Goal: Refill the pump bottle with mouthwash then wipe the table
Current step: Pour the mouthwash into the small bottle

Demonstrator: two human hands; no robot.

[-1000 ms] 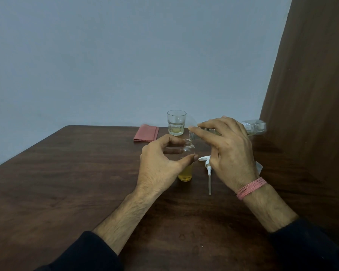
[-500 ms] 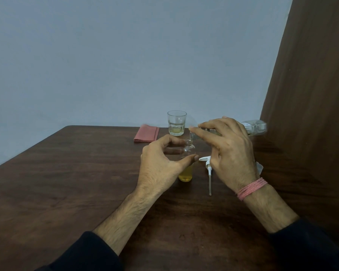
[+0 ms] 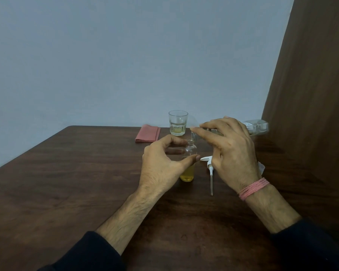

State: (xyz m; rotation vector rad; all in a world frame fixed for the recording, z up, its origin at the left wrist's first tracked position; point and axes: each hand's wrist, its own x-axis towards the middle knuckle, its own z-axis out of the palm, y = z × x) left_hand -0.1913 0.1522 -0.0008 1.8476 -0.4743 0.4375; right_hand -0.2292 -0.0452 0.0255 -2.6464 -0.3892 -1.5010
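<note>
Two hands are in view: one left hand [image 3: 160, 165] and one right hand [image 3: 231, 153]. There are two bottles: one small pump bottle [image 3: 189, 163] standing on the table and one clear mouthwash bottle [image 3: 256, 127] held on its side. One drinking glass [image 3: 178, 123], one folded red cloth [image 3: 147, 133], one loose white pump head [image 3: 209, 169] and one pink wristband [image 3: 253, 188] complete the count, all over one wooden table [image 3: 67, 192].

Small clear pump bottle [image 3: 189, 163], upright on the worktop, neck open, yellow mouthwash filling roughly the lower third. White pump head [image 3: 209, 165] with long dip tube, lying flat just right of it. Larger clear bottle [image 3: 256, 127], tipped sideways above, mouth over the small neck. Folded pink cloth [image 3: 147, 133], flat near the far edge.
</note>
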